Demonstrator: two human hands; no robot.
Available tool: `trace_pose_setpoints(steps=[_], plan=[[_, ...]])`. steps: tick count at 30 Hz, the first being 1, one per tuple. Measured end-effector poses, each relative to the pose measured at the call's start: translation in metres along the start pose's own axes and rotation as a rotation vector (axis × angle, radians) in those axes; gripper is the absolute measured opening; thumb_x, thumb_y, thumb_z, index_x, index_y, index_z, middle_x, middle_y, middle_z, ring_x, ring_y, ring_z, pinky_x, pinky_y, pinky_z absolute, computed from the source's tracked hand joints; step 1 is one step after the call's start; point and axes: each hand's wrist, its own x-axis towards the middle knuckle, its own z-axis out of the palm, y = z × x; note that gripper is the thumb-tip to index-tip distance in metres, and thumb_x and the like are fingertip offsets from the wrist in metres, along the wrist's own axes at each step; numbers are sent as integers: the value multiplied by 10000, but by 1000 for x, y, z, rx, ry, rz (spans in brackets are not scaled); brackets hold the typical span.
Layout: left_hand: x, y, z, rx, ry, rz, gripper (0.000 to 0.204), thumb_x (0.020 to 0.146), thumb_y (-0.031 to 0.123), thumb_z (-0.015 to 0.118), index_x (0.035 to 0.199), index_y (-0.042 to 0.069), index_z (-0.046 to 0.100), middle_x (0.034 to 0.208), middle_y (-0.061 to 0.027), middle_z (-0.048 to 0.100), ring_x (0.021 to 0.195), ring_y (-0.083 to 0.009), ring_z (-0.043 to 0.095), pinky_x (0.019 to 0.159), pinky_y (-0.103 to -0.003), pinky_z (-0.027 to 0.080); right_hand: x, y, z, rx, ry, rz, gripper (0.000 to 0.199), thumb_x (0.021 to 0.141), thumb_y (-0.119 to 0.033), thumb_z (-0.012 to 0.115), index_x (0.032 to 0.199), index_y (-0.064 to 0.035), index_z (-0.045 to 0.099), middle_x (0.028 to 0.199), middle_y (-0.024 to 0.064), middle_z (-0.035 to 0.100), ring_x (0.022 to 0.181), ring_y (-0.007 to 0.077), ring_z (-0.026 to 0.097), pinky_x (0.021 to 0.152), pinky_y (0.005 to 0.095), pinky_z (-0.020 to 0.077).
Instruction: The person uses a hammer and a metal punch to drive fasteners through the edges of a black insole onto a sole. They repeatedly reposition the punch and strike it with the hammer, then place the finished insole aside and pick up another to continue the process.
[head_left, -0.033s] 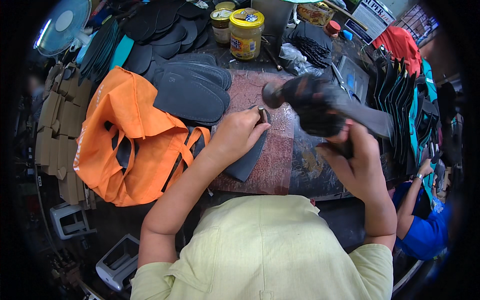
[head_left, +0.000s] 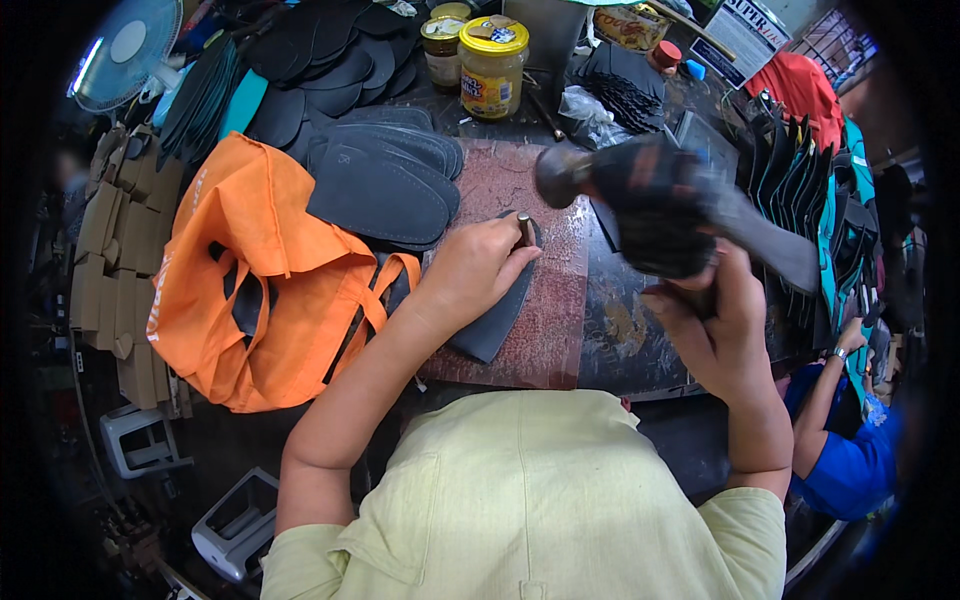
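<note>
My left hand (head_left: 470,270) pinches a small metal punch (head_left: 525,228) and stands it upright on a dark shoe sole (head_left: 495,320). The palm presses that sole flat on a reddish-brown slab (head_left: 555,330). My right hand (head_left: 720,320) grips the handle of a hammer (head_left: 650,200). The hammer is raised above the bench and blurred, and its round head points left, a little above and to the right of the punch.
An orange bag (head_left: 250,280) lies to the left, with a pile of dark soles (head_left: 385,180) behind it. Jars (head_left: 492,65) stand at the back and a fan (head_left: 125,50) at far left. Upright soles (head_left: 790,170) line the right side. Another person in blue (head_left: 840,450) sits lower right.
</note>
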Motion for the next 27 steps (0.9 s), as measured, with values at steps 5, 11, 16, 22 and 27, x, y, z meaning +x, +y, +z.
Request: trace_pose_setpoints(steps=[5,11,16,22,27], plan=[[-5,3,1,41,-3,36,155,937,122,727,1040,15,682,875,-212,692,837,-420,687,758,-480,547,-2,4,14,-80,-189,153,507,904,-43,755,1352,-17,521,995,181,702,932,356,689,791,430,555],[-9,5,-1,0,8,-13,157,946,144,725,1015,14,672,884,-198,700,835,-408,689,754,-478,543,-3,0,-4,-174,-268,163,543,875,-74,794,1353,-33,539,1014,216,709,920,442,708,788,455,565],[-6,-3,-1,-49,-59,-49,171,938,167,735,999,14,689,899,-200,708,839,-392,699,732,-452,541,-10,8,4,214,78,-35,440,961,-22,732,1328,5,491,979,75,674,858,149,656,740,303,545],[-13,7,-1,31,-8,63,172,947,159,722,1044,21,685,887,-190,699,845,-412,691,749,-491,543,-8,3,12,-149,-266,182,420,869,-56,797,1218,-26,565,926,219,685,867,436,694,735,449,542],[-15,8,-6,30,-34,-9,161,952,152,716,1039,22,681,924,-199,709,848,-413,695,734,-491,545,2,-11,-3,-57,-216,168,459,857,-52,795,1248,6,564,908,206,676,810,419,675,738,411,536]])
